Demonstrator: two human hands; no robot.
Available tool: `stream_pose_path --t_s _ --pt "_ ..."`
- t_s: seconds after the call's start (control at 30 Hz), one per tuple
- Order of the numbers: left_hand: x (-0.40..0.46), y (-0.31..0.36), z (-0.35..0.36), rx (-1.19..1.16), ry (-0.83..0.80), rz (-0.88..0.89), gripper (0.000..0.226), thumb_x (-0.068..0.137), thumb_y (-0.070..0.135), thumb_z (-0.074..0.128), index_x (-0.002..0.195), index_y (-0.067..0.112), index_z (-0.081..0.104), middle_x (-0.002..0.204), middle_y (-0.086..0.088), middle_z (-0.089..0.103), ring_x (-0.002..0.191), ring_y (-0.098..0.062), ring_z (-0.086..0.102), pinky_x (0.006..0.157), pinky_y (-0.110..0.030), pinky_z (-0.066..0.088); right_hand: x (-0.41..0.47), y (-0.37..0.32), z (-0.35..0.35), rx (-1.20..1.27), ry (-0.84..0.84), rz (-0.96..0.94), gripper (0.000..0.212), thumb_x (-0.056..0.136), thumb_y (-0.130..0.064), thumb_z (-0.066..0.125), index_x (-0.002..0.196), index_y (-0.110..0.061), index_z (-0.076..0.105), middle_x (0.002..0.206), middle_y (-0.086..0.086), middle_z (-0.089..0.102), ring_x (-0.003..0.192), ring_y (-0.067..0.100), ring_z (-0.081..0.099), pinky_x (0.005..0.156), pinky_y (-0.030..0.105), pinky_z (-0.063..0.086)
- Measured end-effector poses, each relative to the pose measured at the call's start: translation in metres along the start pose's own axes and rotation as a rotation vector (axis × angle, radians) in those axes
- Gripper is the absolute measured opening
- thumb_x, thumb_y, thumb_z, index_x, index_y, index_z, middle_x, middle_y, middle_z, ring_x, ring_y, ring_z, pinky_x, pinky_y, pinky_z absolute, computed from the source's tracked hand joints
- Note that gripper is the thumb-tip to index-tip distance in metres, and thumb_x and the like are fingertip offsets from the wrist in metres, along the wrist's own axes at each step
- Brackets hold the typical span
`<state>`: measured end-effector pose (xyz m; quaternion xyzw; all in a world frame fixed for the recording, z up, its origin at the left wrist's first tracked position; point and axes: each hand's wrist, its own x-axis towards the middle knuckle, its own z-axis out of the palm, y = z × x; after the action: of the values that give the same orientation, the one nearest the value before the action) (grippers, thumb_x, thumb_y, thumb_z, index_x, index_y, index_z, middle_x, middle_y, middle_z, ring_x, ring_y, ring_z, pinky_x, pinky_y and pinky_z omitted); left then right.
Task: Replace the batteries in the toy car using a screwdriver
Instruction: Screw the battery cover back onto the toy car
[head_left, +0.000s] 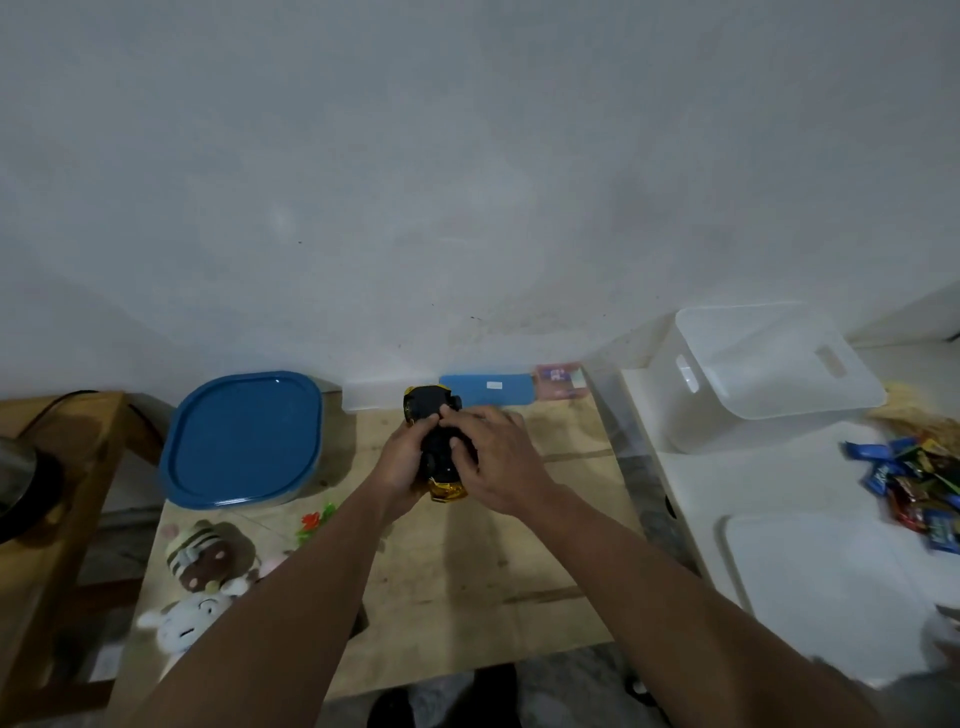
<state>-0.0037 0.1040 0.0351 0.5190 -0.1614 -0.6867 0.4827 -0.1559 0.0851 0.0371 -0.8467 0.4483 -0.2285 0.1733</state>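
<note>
Toy car (435, 440), yellow body with its black underside turned up, held above the far middle of the wooden bench (467, 561). My left hand (402, 462) cups it from the left, grip wrapped around the body; my right hand (498, 462) lies over the top, fingers pressing on the underside. I see no screwdriver or batteries. Risk, as I judge it: a loosened cover or small screw could drop and roll off the bench, or toward the blue-lidded container (241, 441) at left, since the car is held in the air.
</note>
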Motion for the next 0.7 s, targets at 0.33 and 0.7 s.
stream_pose_path --t_s 0.33,0.7 --pt "0.028 -0.009 -0.021 0.072 0.221 -0.045 0.029 0.106 0.020 0.055 0.132 0.021 0.043 0.118 -0.012 0.065 0.097 -0.030 0.069 0.069 -0.040 0.057 -0.022 0.082 0.018 0.047 -0.155 0.632 0.024 0.089 -0.020 0.064 0.112 -0.024 0.067 0.107 -0.001 0.070 0.100 0.020 0.066 0.083 0.032 0.053" --pt "0.042 -0.041 -0.043 0.175 0.274 -0.011 0.022 0.105 0.023 0.056 0.126 0.026 0.051 0.128 -0.012 0.065 0.113 -0.033 0.067 0.097 -0.052 0.056 -0.070 0.125 0.074 -0.302 -0.462 0.627 0.027 0.096 -0.022 0.054 0.123 -0.021 0.048 0.119 0.006 0.052 0.105 0.029 0.059 0.072 0.036 0.047"
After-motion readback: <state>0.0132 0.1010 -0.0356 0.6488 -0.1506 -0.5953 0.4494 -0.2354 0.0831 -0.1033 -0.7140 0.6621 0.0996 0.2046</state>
